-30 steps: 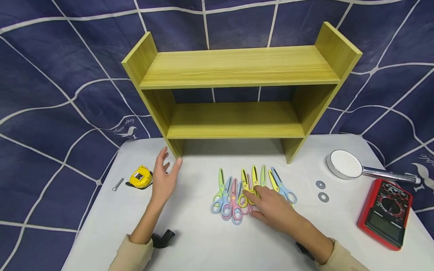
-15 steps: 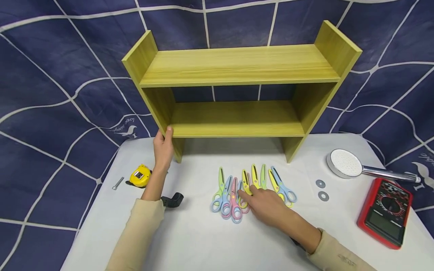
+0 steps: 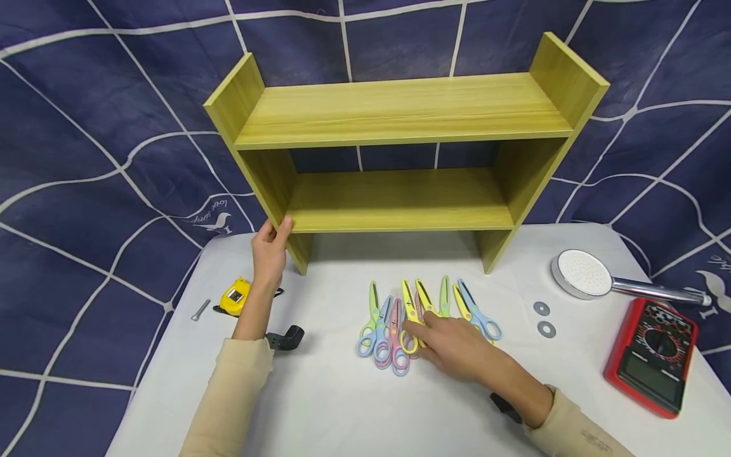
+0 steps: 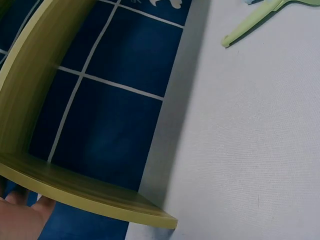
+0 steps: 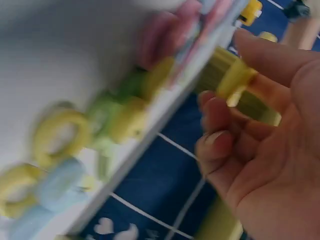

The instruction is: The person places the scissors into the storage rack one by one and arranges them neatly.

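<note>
My left hand (image 3: 268,257) grips the lower left side panel of a two-tier wooden desk shelf (image 3: 400,219), thumb at its front edge. In the left wrist view, fingers (image 4: 22,215) show behind the panel's edge. My right hand (image 3: 457,346) is over a row of scissors with pastel handles and pinches a yellow pair of scissors (image 3: 409,304) by its handle. The right wrist view is blurred but shows the yellow handle (image 5: 236,82) between thumb and fingers. Beside it lie blue scissors (image 3: 381,330), pink scissors (image 3: 395,330) and green scissors (image 3: 373,304).
A yellow tape measure (image 3: 235,295) and a bolt (image 3: 200,310) lie at the left. To the right are two washers (image 3: 546,329), a shower head (image 3: 582,274) and a red multimeter (image 3: 652,355). A dark blue curtain (image 3: 114,190) hangs behind the white table (image 3: 354,406).
My left hand has risen from beside the shelf's foot to grip its side panel. My right hand's fingers have shifted among the scissors, and the yellow pair has moved slightly left.
</note>
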Available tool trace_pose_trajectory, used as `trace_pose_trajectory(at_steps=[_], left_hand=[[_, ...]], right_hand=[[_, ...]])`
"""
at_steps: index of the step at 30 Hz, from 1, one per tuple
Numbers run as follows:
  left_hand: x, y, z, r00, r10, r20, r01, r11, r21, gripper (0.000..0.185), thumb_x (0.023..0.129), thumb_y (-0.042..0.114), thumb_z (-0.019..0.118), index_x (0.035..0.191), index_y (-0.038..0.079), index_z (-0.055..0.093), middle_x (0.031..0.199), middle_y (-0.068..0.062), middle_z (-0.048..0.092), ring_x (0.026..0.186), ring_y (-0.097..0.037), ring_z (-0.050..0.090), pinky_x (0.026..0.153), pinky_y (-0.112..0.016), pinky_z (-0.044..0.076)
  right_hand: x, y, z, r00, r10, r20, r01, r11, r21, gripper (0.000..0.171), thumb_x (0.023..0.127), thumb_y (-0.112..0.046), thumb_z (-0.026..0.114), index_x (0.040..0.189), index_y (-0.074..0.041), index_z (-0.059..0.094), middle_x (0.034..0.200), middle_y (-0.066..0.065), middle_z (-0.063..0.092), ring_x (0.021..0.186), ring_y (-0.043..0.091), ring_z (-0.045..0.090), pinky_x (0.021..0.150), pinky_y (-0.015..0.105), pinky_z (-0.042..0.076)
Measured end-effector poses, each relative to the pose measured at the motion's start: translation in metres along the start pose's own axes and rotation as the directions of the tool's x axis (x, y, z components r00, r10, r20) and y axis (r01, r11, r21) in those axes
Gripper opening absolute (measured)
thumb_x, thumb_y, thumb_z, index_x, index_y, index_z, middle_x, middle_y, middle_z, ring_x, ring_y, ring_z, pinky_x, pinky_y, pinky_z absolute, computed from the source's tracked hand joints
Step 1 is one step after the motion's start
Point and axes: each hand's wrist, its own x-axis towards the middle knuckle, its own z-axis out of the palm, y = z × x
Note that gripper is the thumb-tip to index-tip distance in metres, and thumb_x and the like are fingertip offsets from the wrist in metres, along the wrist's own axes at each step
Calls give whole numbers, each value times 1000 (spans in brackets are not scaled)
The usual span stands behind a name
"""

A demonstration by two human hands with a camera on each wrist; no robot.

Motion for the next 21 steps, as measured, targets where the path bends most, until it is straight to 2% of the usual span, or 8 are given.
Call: trace_pose_trajectory(at_steps=[3,6,11,15,18,21], left_hand=[[0,-1,0,1000,-10,-8,10,1000,-9,43,98,28,64,130,0,61,110,-2,65,104,-14,58,97,-30,44],[0,-2,1,1000,-2,-15,2,1000,-7,42,98,27,65,130,0,62,110,-2,66,103,-14,59,97,-30,45],[1,-4,1,1000,10,-14,-10,1000,0,42,98,26,64,131,-1,61,112,-1,66,103,-14,59,98,-30,45],[1,-4,2,999,-1,-35,-1,999,-41,40,98,23,64,128,-3,62,107,5,68,101,-14,58,97,-29,44],[0,-4,2,999,-7,-50,3,998,-70,39,98,22,64,128,-4,63,105,8,68,101,-14,58,96,-28,44],[-1,-4,3,999,-13,-47,9,996,-85,40,98,22,64,129,-3,62,107,7,68,101,-14,58,96,-28,44]], right_hand=[[9,-6,-15,993,-76,-86,80,996,37,49,89,-27,74,135,-20,58,86,-3,47,56,8,39,46,23,34],[25,-19,-40,977,-138,-164,146,988,40,48,91,-25,72,137,-21,56,86,-4,44,55,7,35,45,20,32],[56,-40,-92,922,-242,-302,251,968,-10,47,92,-21,71,136,-19,55,88,0,47,56,9,38,45,21,33],[83,-48,-132,890,-286,-355,295,955,-29,49,93,-22,70,139,-17,55,89,2,48,58,11,40,47,23,35],[102,-49,-157,894,-270,-357,281,959,-21,51,95,-24,68,143,-15,53,88,3,49,59,13,40,48,26,34],[118,-49,-175,915,-208,-346,208,977,-36,55,95,-25,68,147,-16,49,88,4,52,60,15,43,49,29,36]])
